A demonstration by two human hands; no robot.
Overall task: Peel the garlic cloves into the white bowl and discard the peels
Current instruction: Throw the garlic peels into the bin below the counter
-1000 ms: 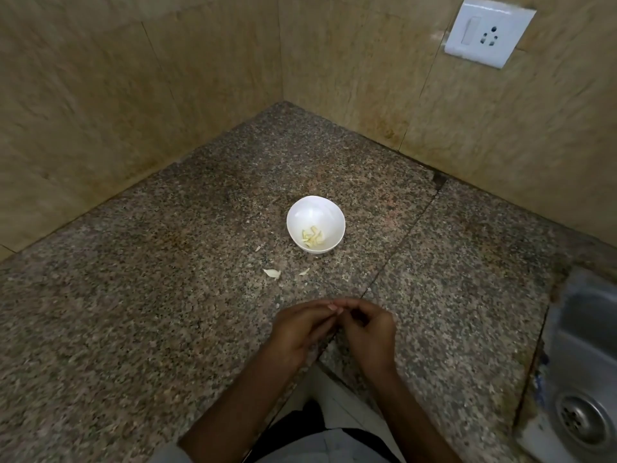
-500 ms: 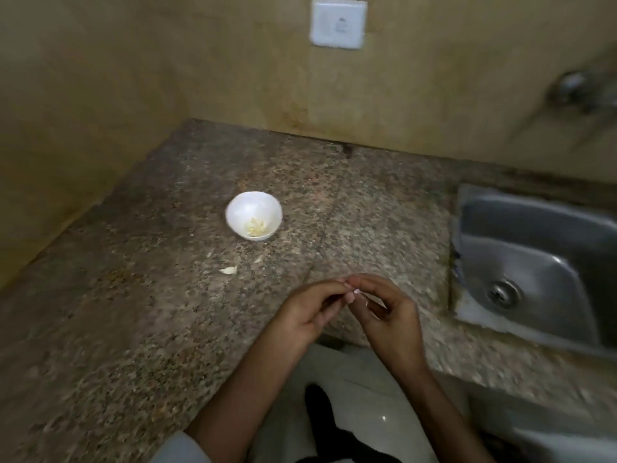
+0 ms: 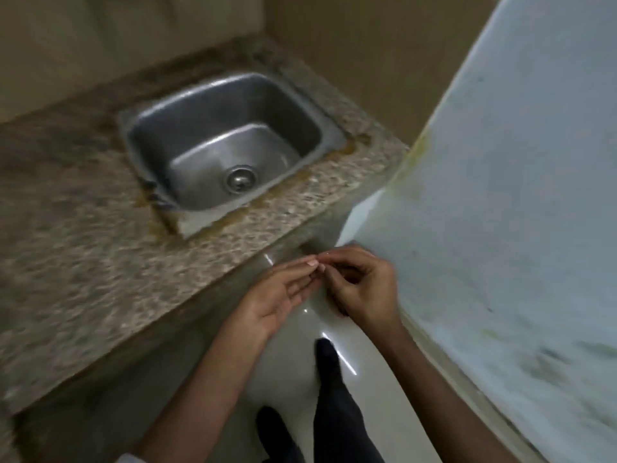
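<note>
Closely, curled right hand [image 3: 364,289] meets fingertips of flat left hand [image 3: 278,297].

Speckled brown-grey granite counter [image 3: 83,262], steel-grey sink [image 3: 213,135], off-white floor [image 3: 290,355], beige wall [image 3: 367,45]

No writing can be read. The sink [image 3: 200,128], the surface [image 3: 83,255] and the white panel [image 3: 517,212] at right show no legible mark. The view is blurred.

speckled granite countertop [image 3: 83,245] with a stainless steel sink [image 3: 187,135] set into its right end, brown stains [image 3: 253,208] along the sink's rim; glossy pale tiled floor [image 3: 287,359] below.
</note>
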